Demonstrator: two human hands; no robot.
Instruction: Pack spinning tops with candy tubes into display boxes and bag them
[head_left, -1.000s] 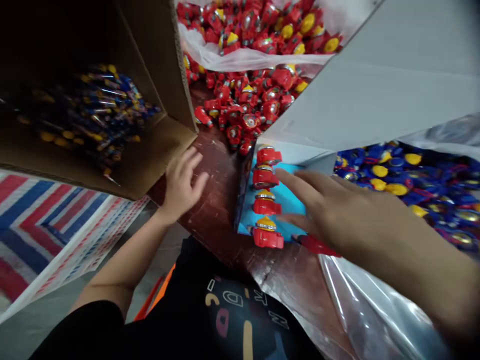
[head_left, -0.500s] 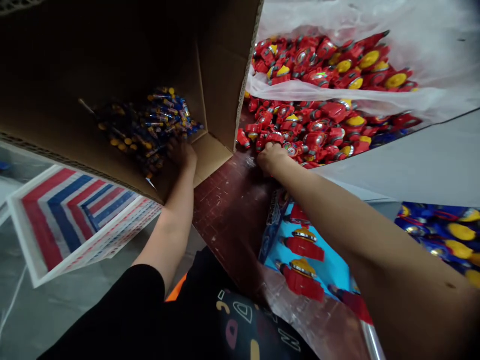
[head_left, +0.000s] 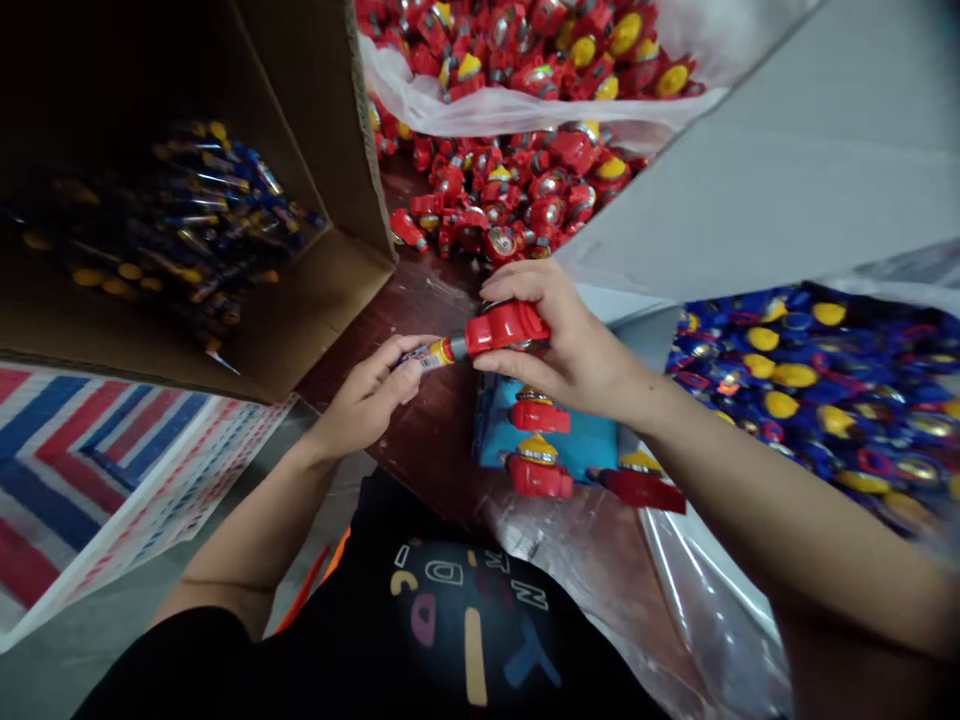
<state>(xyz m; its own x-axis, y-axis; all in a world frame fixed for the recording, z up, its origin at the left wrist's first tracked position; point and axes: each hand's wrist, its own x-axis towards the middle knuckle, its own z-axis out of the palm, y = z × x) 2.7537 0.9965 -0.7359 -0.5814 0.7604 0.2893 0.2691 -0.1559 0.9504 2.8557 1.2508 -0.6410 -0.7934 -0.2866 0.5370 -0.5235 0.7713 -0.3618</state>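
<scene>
My left hand point(head_left: 375, 390) grips a small printed tube point(head_left: 430, 356) with a yellow and red end, thumb and fingers closed round its lower part. Facing it, my right hand point(head_left: 559, 335) is wrapped about a red plastic toy point(head_left: 506, 327) with a grey nozzle. The tube's end meets that nozzle; whether it sits inside I cannot tell. Just below my right hand, several like red toys with yellow tops point(head_left: 538, 465) lie on a light-blue box point(head_left: 592, 432). More red toys point(head_left: 540, 190) are heaped beyond my hands.
On the left, a cardboard box point(head_left: 352, 265) lies open towards me with a heap of blue and yellow tubes point(head_left: 217, 200). Blue toys with yellow parts point(head_left: 795, 375) fill the right side. A white panel point(head_left: 765, 150) borders the red heap. A striped woven bag point(head_left: 97, 450) stands lower left.
My left hand has come out of the cardboard box with a tube. My right hand has drawn back from the heap with a red toy, and the two are now end to end.
</scene>
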